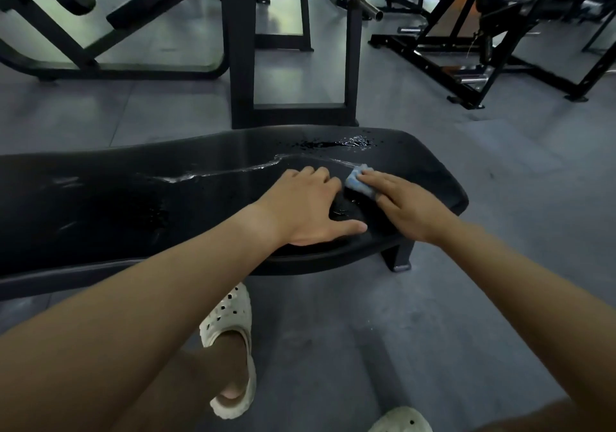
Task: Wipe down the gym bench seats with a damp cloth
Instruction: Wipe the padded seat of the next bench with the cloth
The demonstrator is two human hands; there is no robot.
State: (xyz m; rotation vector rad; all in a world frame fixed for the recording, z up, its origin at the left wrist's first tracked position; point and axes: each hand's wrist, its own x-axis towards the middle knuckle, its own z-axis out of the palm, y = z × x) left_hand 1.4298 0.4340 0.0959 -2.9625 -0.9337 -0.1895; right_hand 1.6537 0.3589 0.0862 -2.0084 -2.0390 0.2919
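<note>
A black padded gym bench runs from the left edge to the middle right, its surface wet with streaks and droplets near the far end. My right hand presses a small blue cloth flat onto the pad with straight fingers. My left hand rests on the pad just left of the cloth, fingers bent at the tips and thumb stretched toward the right. Most of the cloth is hidden under my right fingers.
A black upright rack frame stands right behind the bench. More black machine frames fill the back right and back left. The floor is grey rubber. My feet in white clogs are below the bench's near edge.
</note>
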